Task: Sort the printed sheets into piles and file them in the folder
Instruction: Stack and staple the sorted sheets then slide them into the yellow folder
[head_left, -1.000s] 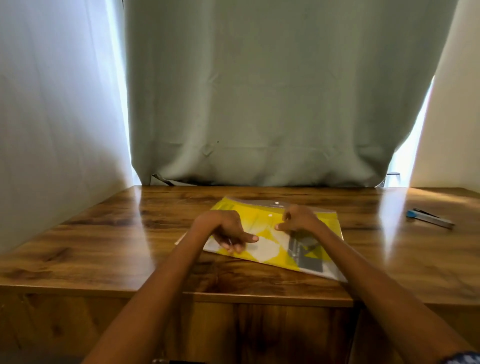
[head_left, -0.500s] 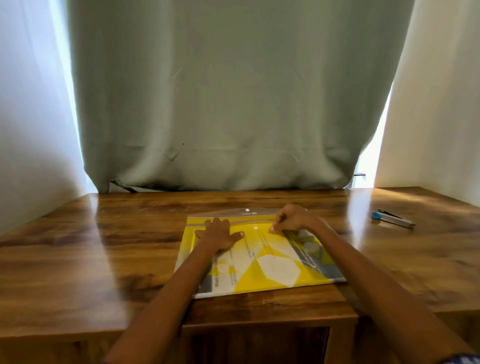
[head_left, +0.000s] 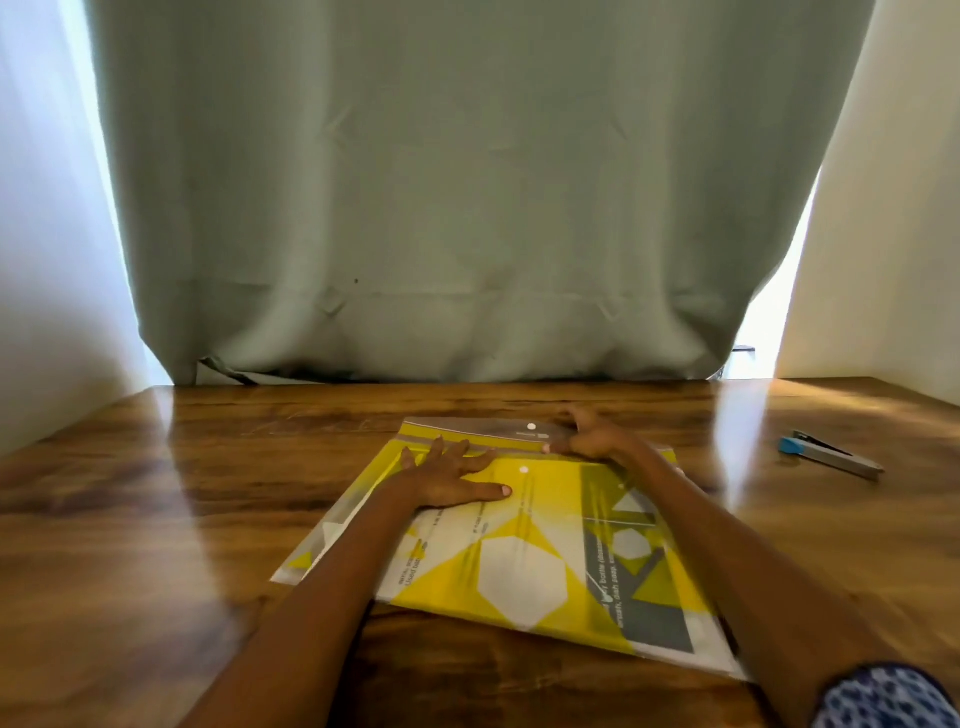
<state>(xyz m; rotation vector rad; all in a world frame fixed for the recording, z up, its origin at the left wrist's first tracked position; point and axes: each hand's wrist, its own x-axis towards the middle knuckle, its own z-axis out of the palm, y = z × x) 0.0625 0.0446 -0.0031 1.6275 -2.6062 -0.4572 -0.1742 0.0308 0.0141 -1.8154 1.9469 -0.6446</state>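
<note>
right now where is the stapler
In the head view the stapler lies on the wooden table at the far right, apart from the folder and beyond the right hand.

Your folder (head_left: 519, 561) lies on the table (head_left: 156, 519) at lower centre of the frame, your left hand (head_left: 452, 475) flat on it, your right hand (head_left: 592, 439) at its far edge; a stapler (head_left: 831, 454) sits well apart at right, a curtain (head_left: 467, 208) behind

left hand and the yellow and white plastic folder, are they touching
Touching. The head view shows the left hand lying flat, fingers spread, palm down on the yellow and white plastic folder, with no gap beneath.
</note>
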